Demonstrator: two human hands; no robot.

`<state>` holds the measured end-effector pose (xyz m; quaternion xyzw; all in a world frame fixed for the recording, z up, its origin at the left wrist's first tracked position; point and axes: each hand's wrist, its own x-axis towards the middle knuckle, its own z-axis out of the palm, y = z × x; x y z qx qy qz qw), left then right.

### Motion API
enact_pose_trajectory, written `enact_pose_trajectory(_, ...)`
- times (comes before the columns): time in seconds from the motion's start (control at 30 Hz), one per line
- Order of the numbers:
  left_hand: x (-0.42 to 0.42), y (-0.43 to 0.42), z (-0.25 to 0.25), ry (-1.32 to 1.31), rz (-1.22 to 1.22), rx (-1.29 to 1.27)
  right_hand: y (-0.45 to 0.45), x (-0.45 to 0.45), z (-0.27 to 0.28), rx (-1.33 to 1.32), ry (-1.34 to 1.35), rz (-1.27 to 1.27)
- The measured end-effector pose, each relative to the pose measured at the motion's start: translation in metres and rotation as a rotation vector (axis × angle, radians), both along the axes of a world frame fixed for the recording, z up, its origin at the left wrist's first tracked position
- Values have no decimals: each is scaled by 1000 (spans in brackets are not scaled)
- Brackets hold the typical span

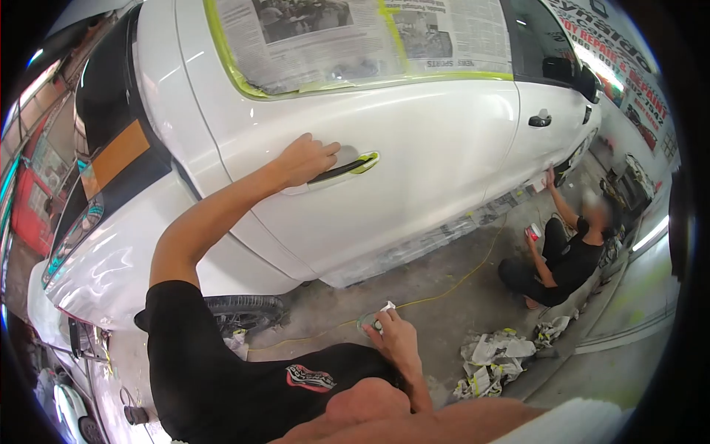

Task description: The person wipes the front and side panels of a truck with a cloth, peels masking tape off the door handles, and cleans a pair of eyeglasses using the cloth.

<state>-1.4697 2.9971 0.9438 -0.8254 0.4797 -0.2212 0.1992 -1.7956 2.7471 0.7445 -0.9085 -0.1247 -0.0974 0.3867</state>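
Against the white car door (414,155), my left hand (307,159) has its fingers bent together at the panel, just above the dark door handle (344,169). Whatever may be under those fingertips is hidden. Yellow-green tape edges the front end of this handle. Low in front of my body, my right hand (396,339) is closed round a small white item (387,307), with a pale greenish rounded edge beside it. Newspaper (355,44) bordered with yellow-green tape covers the window above.
At the right a co-worker (569,255) crouches beside the car, one hand on its lower edge, the other holding a red-and-white item. Crumpled paper (495,359) lies on the floor. A yellow cord (451,289) runs across it. A tyre (248,311) shows below.
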Motion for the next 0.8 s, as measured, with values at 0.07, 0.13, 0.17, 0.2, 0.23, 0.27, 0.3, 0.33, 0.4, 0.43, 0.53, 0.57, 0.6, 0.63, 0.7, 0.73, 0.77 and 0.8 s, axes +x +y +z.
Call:
enact_pose_trajectory(0.07, 4, -7, -8, -54, 13, -92, 5, 4, -4, -3, -3, 28)
enact_pose_trajectory(0.13, 14, -34, -4, -67, -91, -97, 11, 3, -9, -15, 4, 44)
enact_pose_trajectory(0.17, 18, -46, 0, -78, -154, -102, 10, -1, -8, -6, 3, 58)
enact_pose_trajectory(0.2, 23, -52, 1, -61, -159, -84, 8, -3, -5, 5, -5, 59)
enact_pose_trajectory(0.23, 27, -56, 1, -41, -174, -62, 6, -5, -1, 20, -9, 50)
enact_pose_trajectory(0.27, 31, -59, 0, -9, -192, -29, 3, -6, 1, 21, 0, 38)
enact_pose_trajectory(0.3, 31, -61, 6, 27, -181, -48, 0, -8, 1, 28, 17, 23)
enact_pose_trajectory(0.33, 37, -61, 12, -39, -160, -76, -2, -12, 1, 32, 38, 15)
enact_pose_trajectory(0.4, 61, -63, 37, -63, -103, -329, -5, -12, -3, -5, 40, -6)
enact_pose_trajectory(0.43, 56, -73, 70, -85, -34, -336, -6, -10, -3, -26, 36, -12)
enact_pose_trajectory(0.53, 30, -99, 108, -79, -249, -513, -11, -7, 1, -14, -1, -62)
enact_pose_trajectory(0.57, 27, -102, 105, -36, -313, -565, -12, -7, 3, -16, 12, -75)
enact_pose_trajectory(0.6, 21, -105, 100, 8, -380, -613, -14, -8, 4, -16, 24, -91)
enact_pose_trajectory(0.63, 14, -108, 96, 52, -449, -661, -15, -8, 4, -14, 34, -109)
enact_pose_trajectory(0.7, 7, -90, 73, 419, -260, -620, -17, -7, 4, -1, 16, -124)
enact_pose_trajectory(0.73, 2, -77, 55, 599, -159, -593, -17, -8, 4, 4, 8, -129)
enact_pose_trajectory(0.77, -12, -67, 34, 694, -102, -623, -18, -8, 3, 10, -4, -133)
enact_pose_trajectory(0.8, -29, -54, 6, 786, -43, -653, -18, -7, 2, 15, -18, -135)
